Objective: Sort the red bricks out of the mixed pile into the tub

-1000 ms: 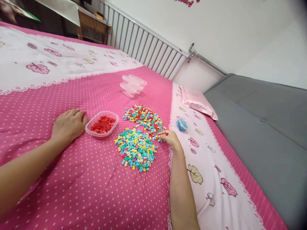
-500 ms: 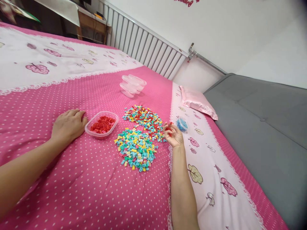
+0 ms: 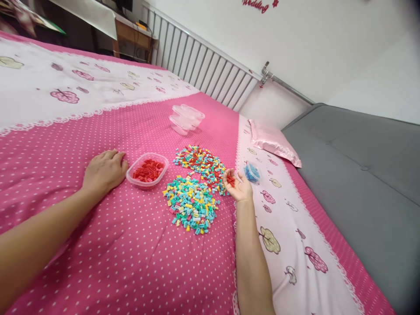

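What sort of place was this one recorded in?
Most likely a bedroom: the work surface is a bed with a pink dotted bedspread, a pink satin pillow lies on it, and a padded grey headboard runs along the right.

Red sign (image 3: pixel 255 5) on white wall (image 3: pixel 315 48): "Wedding", top seemingly cropped.

There are two hands (image 3: pixel 104 171) (image 3: pixel 240 188), two block piles (image 3: pixel 193 203) (image 3: pixel 201 160), one red-filled tub (image 3: pixel 147 185), one blue-filled tub (image 3: pixel 255 173) and one pillow (image 3: pixel 273 141).
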`<act>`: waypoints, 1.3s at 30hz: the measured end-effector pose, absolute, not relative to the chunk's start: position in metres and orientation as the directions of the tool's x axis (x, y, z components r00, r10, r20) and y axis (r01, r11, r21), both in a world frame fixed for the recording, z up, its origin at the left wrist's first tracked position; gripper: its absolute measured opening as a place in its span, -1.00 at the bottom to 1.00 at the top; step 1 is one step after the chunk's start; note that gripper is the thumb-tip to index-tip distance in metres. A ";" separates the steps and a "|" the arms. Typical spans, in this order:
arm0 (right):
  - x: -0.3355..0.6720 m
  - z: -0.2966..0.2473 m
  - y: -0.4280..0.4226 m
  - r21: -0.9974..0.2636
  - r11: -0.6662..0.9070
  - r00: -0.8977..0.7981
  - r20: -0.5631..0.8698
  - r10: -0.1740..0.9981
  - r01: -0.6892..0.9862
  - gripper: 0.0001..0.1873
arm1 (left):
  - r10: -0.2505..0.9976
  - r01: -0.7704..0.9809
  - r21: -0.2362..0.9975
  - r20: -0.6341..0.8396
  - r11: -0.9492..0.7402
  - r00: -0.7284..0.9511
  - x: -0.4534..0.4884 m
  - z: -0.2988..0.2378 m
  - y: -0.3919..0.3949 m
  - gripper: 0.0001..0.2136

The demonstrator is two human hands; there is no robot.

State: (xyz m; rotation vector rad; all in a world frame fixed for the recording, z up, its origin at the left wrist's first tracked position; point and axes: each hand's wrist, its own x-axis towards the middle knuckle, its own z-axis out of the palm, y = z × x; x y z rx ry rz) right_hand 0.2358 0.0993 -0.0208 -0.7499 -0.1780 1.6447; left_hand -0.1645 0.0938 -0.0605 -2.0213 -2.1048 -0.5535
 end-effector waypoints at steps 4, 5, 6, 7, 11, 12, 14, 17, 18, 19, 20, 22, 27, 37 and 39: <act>0.214 -0.017 0.091 -0.579 -0.261 -0.037 -0.369 0.929 -0.773 -0.79 | 0.943 0.989 0.149 0.327 0.017 -0.065 -0.164 -0.062 0.088 -0.43; 0.207 -0.015 0.088 -0.597 -0.274 -0.047 -0.367 0.929 -0.754 -0.80 | 0.945 0.989 0.146 0.320 0.026 -0.072 -0.163 -0.063 0.086 -0.44; 0.200 -0.013 0.086 -0.613 -0.291 -0.063 -0.365 0.929 -0.735 -0.80 | 0.945 0.989 0.141 0.315 0.042 -0.085 -0.163 -0.064 0.085 -0.45; 0.192 -0.010 0.084 -0.624 -0.310 -0.085 -0.363 0.928 -0.718 -0.81 | 0.946 0.989 0.134 0.308 0.059 -0.099 -0.163 -0.065 0.084 -0.46; 0.154 0.007 0.084 -0.600 -0.388 -0.178 -0.380 0.908 -0.700 -0.77 | 0.954 0.991 0.106 0.277 0.083 -0.110 -0.162 -0.066 0.080 -0.47; 0.143 0.012 0.085 -0.583 -0.407 -0.196 -0.391 0.899 -0.703 -0.74 | 0.954 0.991 0.112 0.279 0.079 -0.108 -0.162 -0.066 0.080 -0.47; 0.119 0.021 0.090 -0.558 -0.435 -0.222 -0.409 0.885 -0.706 -0.70 | 0.950 0.989 0.132 0.292 0.073 -0.109 -0.162 -0.066 0.079 -0.46; 0.081 0.030 0.100 -0.569 -0.460 -0.225 -0.435 0.872 -0.682 -0.71 | 0.938 0.985 0.159 0.327 0.064 -0.114 -0.162 -0.067 0.078 -0.47; 0.069 0.031 0.103 -0.581 -0.459 -0.214 -0.441 0.871 -0.672 -0.71 | 0.934 0.985 0.164 0.339 0.060 -0.114 -0.163 -0.068 0.078 -0.48; 0.056 0.032 0.107 -0.599 -0.450 -0.196 -0.441 0.876 -0.663 -0.71 | 0.929 0.984 0.169 0.352 0.057 -0.114 -0.163 -0.068 0.078 -0.48; 0.044 0.031 0.110 -0.621 -0.431 -0.173 -0.432 0.885 -0.655 -0.69 | 0.925 0.984 0.172 0.361 0.054 -0.114 -0.163 -0.069 0.078 -0.49; 0.021 0.027 0.115 -0.678 -0.387 -0.121 -0.405 0.906 -0.625 -0.65 | 0.921 0.983 0.175 0.372 0.054 -0.117 -0.163 -0.069 0.077 -0.51; -0.018 0.015 0.116 -0.829 -0.239 0.015 -0.286 0.958 -0.505 -0.62 | 0.918 0.983 0.179 0.381 0.049 -0.115 -0.163 -0.069 0.076 -0.52; 0.060 0.036 0.090 -0.929 -0.149 0.005 -0.160 0.987 -0.340 -0.64 | 0.922 0.981 0.188 0.368 0.056 -0.124 -0.163 -0.069 0.077 -0.52; 0.096 0.037 0.087 -0.937 -0.139 0.060 -0.166 0.984 -0.319 -0.72 | 0.919 0.983 0.177 0.376 0.054 -0.118 -0.163 -0.068 0.077 -0.52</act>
